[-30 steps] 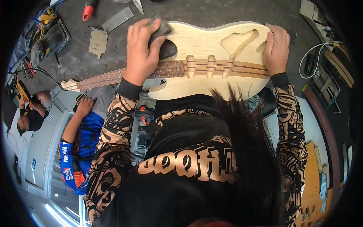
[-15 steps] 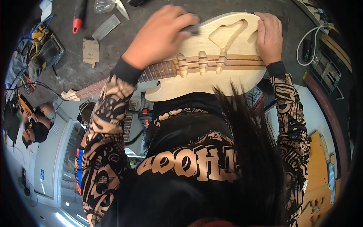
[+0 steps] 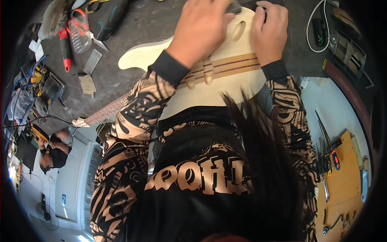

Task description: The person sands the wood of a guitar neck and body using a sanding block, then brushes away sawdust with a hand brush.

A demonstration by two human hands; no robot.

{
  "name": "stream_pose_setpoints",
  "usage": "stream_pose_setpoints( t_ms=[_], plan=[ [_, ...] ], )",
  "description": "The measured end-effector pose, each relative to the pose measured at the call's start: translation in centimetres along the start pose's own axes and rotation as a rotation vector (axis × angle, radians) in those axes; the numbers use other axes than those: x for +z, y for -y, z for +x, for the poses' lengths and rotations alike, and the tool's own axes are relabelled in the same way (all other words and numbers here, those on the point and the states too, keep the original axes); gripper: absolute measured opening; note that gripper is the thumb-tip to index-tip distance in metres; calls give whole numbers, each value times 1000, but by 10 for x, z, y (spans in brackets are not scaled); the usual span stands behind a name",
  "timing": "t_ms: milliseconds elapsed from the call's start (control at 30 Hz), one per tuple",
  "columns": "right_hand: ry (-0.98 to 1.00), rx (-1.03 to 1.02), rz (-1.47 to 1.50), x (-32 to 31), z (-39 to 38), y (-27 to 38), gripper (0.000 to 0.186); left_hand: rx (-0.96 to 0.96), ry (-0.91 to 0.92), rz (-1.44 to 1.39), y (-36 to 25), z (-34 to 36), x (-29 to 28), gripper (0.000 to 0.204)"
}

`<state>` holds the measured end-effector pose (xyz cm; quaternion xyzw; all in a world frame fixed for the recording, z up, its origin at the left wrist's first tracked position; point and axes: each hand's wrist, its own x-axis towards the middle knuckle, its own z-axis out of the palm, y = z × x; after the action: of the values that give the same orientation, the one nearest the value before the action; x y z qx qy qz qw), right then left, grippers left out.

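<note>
An unfinished electric guitar [image 3: 209,94] of pale wood lies across the bench's near edge, against my front. A darker laminated strip runs through its body, with routed cavities, and its fretted neck [image 3: 109,109] points left, partly behind my left sleeve. My left hand [image 3: 203,34] is closed around a small dark grey block [image 3: 234,6] at the body's far edge; my fingers and the picture's edge hide part of it. My right hand [image 3: 272,34] grips the body's right end, fingers bent over the rim, close beside the left hand.
On the dark bench [image 3: 117,76] lie a red-and-black handled tool [image 3: 64,49], a clear plastic bottle [image 3: 80,40], a metal plate [image 3: 92,61] and a cardboard scrap [image 3: 87,84]. A white cable [image 3: 308,32] loops at right. Another person [image 3: 56,155] works at far left.
My left hand has moved with the block rightward along the body's far edge, closer to my right hand. The view has shifted, showing more of the bench at left.
</note>
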<state>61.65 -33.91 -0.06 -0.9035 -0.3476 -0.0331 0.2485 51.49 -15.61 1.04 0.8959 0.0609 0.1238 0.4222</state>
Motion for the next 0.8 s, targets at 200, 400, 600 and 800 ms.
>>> stream_pose_setpoints(
  t_ms=[200,400,600,800],
  plan=[
    [-67,201,91,-6,-91,-19,23,-88,50,111,19,-63,-28,43],
    [-48,288,216,-9,-83,-15,19,95,202,151,-16,26,21,39],
    [-215,332,362,-7,-89,-20,15,244,392,-9,-8,51,20,36],
    [-198,368,389,-11,-90,-24,23,-73,235,-76,11,20,5,37]
  ],
)
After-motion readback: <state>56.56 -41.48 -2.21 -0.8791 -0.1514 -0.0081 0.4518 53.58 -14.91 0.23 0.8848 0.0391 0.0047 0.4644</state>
